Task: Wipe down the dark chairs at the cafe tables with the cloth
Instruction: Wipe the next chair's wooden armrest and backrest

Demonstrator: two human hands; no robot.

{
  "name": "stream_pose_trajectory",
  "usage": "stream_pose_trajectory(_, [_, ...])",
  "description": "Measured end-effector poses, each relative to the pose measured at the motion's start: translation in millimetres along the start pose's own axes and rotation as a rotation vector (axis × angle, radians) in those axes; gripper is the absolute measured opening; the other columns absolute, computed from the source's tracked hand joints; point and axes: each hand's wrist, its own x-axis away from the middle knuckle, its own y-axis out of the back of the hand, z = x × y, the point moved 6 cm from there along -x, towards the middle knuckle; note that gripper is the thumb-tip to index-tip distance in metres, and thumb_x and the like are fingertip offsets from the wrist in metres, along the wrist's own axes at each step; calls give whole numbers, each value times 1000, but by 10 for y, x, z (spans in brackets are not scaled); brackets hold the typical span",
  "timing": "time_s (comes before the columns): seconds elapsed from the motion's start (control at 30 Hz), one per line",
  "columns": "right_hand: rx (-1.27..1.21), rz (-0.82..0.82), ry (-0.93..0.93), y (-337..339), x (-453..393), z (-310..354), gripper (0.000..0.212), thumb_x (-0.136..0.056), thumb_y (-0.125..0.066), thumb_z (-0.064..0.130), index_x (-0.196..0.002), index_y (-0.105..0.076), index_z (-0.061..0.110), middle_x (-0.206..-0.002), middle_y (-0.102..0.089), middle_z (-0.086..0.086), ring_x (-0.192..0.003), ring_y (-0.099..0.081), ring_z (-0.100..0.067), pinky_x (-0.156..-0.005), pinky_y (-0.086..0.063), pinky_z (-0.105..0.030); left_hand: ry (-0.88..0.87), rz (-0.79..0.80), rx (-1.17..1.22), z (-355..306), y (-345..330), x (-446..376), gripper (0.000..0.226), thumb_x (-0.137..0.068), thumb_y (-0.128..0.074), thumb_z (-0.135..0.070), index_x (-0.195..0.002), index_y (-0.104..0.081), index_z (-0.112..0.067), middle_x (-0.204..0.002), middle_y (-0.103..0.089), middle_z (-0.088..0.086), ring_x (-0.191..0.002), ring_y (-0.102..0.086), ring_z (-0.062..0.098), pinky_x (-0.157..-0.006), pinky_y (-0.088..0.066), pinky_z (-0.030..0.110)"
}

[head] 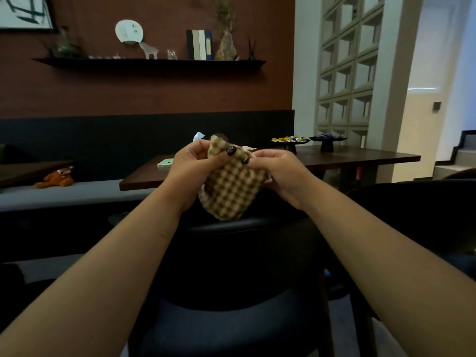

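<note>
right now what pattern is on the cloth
A brown and cream check on the cloth, in the head view.

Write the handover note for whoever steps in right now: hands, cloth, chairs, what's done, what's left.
Left hand: pinches the top left of the checked cloth.
Right hand: pinches its top right edge.
The cloth hangs between both hands, in the air above the backrest of the near dark chair, not touching it.
Second dark chair stands to the right.
Done: cannot tell if any chair is wiped.
Left: bring the cloth down and wipe the chairs.
</note>
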Motion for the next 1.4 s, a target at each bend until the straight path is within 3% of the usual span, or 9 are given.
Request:
stream_pose_trajectory(0.2, [-85, -237, -73, 68, -75, 3, 18, -86, -60, 22, -94, -71, 10, -96, -69, -8, -95, -63, -25, -86, -50, -42, 7, -111, -43, 10, 98, 7, 22, -69, -80, -29, -86, -70, -19, -83, -75, -6, -79, -70, 3, -67, -53, 22])
stream_pose_trajectory(0.33, [-134, -448, -128, 181, -61, -102, 11, -85, -62, 16, -92, -70, 12, -93, -70, -5, -89, -64, -21, -75, -55, -37, -30, -236, -39, 3, 221, -9, 11, -76, -79, -21, -78, -68, -20, -77, -73, -9, -74, -68, 0, -71, -52, 24])
stream_pose_trajectory(0.47, [-166, -597, -178, 347, -4, -165, 15, -84, -62, 10, -97, -69, 11, -95, -71, -6, -87, -65, -20, -64, -55, -31, -2, 36, -42, 29, 39, -16, 8, -71, -79, -21, -72, -71, -25, -83, -75, -4, -83, -70, 8, -73, -53, 24])
stream_pose_trajectory(0.53, [-96, -517, -114, 293, -24, -107, 12, -87, -60, 13, -91, -71, 16, -93, -72, -4, -86, -66, -19, -63, -53, -29, 7, 149, -90, 56, -60, -2, 10, -68, -80, -23, -77, -74, -24, -90, -75, 2, -89, -71, 14, -77, -54, 26])
stream_pose_trajectory(0.73, [10, -121, 60, -32, -41, 15, 23, -93, -53, 13, -84, -73, 17, -87, -73, -3, -84, -69, -15, -74, -54, -29, -12, 56, -47, 60, -17, -36, 34, -64, -79, -25, -94, -70, -11, -93, -75, 3, -88, -70, 13, -79, -54, 25])
stream_pose_trajectory(0.93, [75, 81, 52, -181, 17, -3, 21, -84, -68, 19, -104, -69, 12, -104, -71, -6, -101, -67, -20, -87, -55, -32, 7, -4, -140, 55, 21, -36, 20, -76, -77, -21, -93, -70, -13, -88, -75, 0, -85, -70, 9, -75, -52, 23])
stream_pose_trajectory(1.17, [681, -550, 546, 593, 470, 731, 10, -83, -65, 6, -88, -59, 11, -79, -61, 1, -73, -59, -13, -62, -49, -22, -21, -33, -137, 61, 59, -58, 6, -83, -73, -18, -87, -69, -17, -83, -75, 0, -78, -71, 9, -67, -54, 20])
stream_pose_trajectory(1.27, [799, -256, 650, 660, 769, 688, 19, -82, -69, 10, -89, -53, 16, -82, -58, 9, -73, -57, -1, -63, -48, -18, -16, 69, -236, 94, -8, -64, 6, -84, -70, -19, -89, -68, -17, -85, -75, -1, -80, -72, 10, -66, -54, 18])
stream_pose_trajectory(1.4, [835, 127, 344, 451, 848, 123, 19, -81, -69, 24, -88, -52, 21, -77, -59, 9, -67, -54, -6, -60, -43, -27, -112, 57, -355, 2, -101, 27, 3, -88, -66, -11, -88, -64, -13, -75, -73, 1, -68, -71, 11, -62, -54, 17])
